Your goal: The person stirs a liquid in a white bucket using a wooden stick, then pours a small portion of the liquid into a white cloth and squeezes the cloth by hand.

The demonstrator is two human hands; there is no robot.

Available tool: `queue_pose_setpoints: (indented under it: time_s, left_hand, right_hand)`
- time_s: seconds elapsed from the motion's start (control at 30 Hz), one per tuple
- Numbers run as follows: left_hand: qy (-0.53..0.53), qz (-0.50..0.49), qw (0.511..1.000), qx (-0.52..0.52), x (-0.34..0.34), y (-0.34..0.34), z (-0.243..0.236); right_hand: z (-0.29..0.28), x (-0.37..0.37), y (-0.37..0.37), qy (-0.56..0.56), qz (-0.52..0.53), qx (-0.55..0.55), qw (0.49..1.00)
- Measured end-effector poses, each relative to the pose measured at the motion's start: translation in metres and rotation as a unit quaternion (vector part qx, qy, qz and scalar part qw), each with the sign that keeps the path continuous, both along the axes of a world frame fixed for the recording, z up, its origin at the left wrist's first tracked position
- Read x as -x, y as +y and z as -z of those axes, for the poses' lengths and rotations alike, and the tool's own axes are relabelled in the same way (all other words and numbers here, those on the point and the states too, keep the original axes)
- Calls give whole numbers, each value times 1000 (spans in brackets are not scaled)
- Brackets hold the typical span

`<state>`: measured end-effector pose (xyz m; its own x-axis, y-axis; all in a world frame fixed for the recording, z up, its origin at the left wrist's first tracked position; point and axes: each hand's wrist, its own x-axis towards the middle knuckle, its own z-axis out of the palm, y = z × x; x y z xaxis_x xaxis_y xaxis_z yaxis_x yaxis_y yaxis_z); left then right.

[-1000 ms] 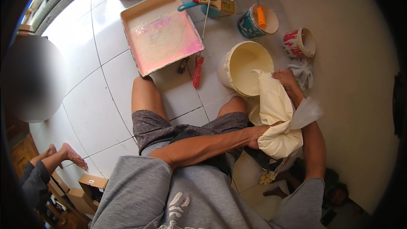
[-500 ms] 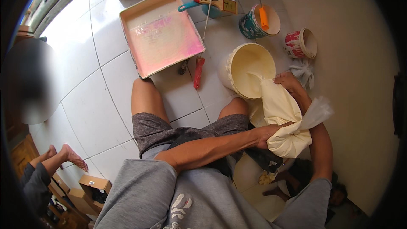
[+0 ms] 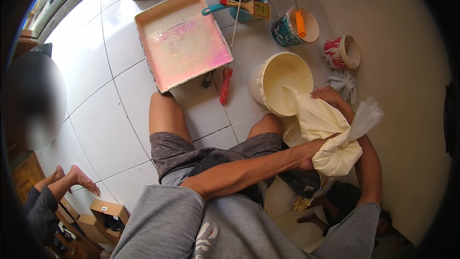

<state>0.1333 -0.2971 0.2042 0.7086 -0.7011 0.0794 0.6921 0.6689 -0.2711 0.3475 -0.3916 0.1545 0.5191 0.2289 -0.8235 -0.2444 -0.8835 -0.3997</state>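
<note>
Bright light reaches me from the upper left, glaring white off the floor (image 3: 84,43). Rightward, the wall (image 3: 393,91) is dim; what seems a person (image 3: 346,197) sinks into lower-right gloom. I get the bag (image 3: 320,120) crisply. Fisheye bows straight edges, corners go black, and a blurred oval (image 3: 34,100) smears the left.

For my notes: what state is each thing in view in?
Cream bag: bulging, bunched at its lower end.
Large bucket: open, cream-coloured material inside.
Left hand: gripping the bag's bunched end.
Right hand: holding the bag's upper end by the large bucket.
Paint tray: streaked cream and pink.
Teal bucket: open, orange-handled tool in it.
Red-and-white bucket: open.
</note>
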Motion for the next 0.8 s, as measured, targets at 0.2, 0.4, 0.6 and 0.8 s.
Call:
queue_pose_setpoints:
  time_s: [0.2,0.4,0.6,0.8]
  left_hand:
    - [27,26,999,-14,-9,8,-11]
    - [16,4,1000,-3,-18,-1,4]
    - [50,-1,998,-34,-25,-13,3]
    - [40,8,994,-105,-27,8,-5]
  right_hand:
    - [-5,-3,-5,15,-2,-9,1000]
    - [-56,26,-26,58,110,-104,987]
    - [-122,82,-68,130,386,-248,879]
    - [-127,71,-51,-20,234,-180,955]
